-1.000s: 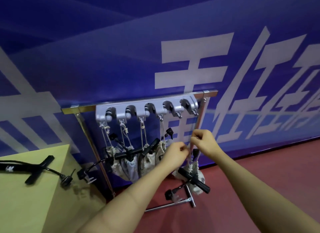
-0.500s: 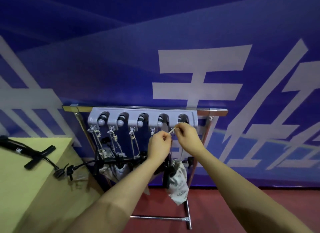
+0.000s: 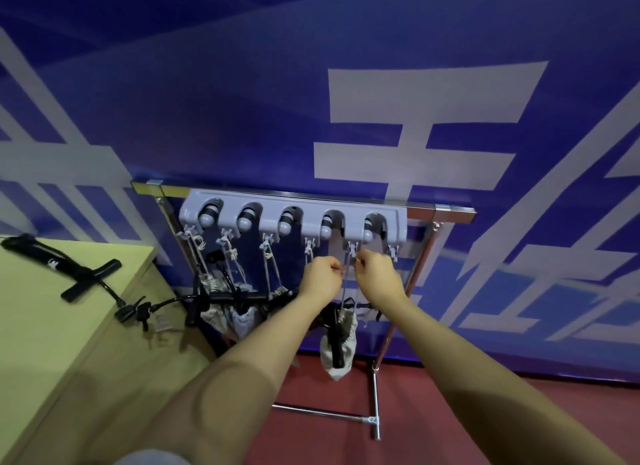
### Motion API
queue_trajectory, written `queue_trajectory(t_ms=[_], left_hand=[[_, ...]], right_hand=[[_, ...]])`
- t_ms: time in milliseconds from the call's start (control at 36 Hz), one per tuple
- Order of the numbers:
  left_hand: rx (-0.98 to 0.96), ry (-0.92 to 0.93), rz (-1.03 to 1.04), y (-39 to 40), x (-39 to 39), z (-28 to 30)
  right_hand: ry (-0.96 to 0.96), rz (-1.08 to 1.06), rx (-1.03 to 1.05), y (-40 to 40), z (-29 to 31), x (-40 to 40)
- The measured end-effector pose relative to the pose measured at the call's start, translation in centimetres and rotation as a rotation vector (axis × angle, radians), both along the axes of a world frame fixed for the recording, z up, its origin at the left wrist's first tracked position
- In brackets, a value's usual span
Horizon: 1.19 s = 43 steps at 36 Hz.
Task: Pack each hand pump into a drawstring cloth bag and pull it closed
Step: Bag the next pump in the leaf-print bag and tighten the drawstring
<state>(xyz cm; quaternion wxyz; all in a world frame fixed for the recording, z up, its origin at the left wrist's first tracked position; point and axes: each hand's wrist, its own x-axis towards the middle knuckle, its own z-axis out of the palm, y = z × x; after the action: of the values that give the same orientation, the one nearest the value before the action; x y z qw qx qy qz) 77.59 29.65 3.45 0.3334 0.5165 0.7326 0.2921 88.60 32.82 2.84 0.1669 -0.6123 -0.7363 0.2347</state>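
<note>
From the head camera, a grey hook bar (image 3: 294,219) sits on a shiny metal rack (image 3: 412,312) in front of a blue wall (image 3: 242,101). Both hands are up at the hook second from the right end (image 3: 352,248). The left hand (image 3: 320,279) has its fingers curled and pinches the string (image 3: 343,291) of a bag. The right hand (image 3: 377,274) is curled too and pinches the same string just beside the hook. Under the hands hangs a cloth bag (image 3: 341,347) with a black pump (image 3: 336,343) inside it. The top of the pump pokes out of the bag's mouth. I cannot tell if the mouth is pulled all the way shut.

To the left, more bags (image 3: 228,312) hang by their strings from the other hooks, and they have black pumps in them as well. How many there are is hard to count, because they bunch up together.

One more pump (image 3: 59,267) lies bare on the desk (image 3: 41,343) at the left, well apart from the rack. It has no bag on it.

So I think most of the job is done. The bag in the hands looks packed and is being hung up. The pump on the desk looks like the one left to pack.
</note>
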Motion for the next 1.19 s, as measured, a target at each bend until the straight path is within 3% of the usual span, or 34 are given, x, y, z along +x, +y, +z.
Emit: queue_trajectory(t_ms=[417,833,1194], left_hand=[[0.058,-0.104,0.056,-4.8,-7.3,1.3],[0.117,-0.094,0.215,-14.1,-29.6,0.9],[0.125,-0.088,0.478,-21.8,-46.6,2.5]], right_hand=[[0.010,0.047,-0.049,-4.0,1.5,-5.2],[0.230,0.156,-0.134,-12.0,2.1,-26.8],[0.233,0.423,-0.193,-16.2,3.5,-46.0]])
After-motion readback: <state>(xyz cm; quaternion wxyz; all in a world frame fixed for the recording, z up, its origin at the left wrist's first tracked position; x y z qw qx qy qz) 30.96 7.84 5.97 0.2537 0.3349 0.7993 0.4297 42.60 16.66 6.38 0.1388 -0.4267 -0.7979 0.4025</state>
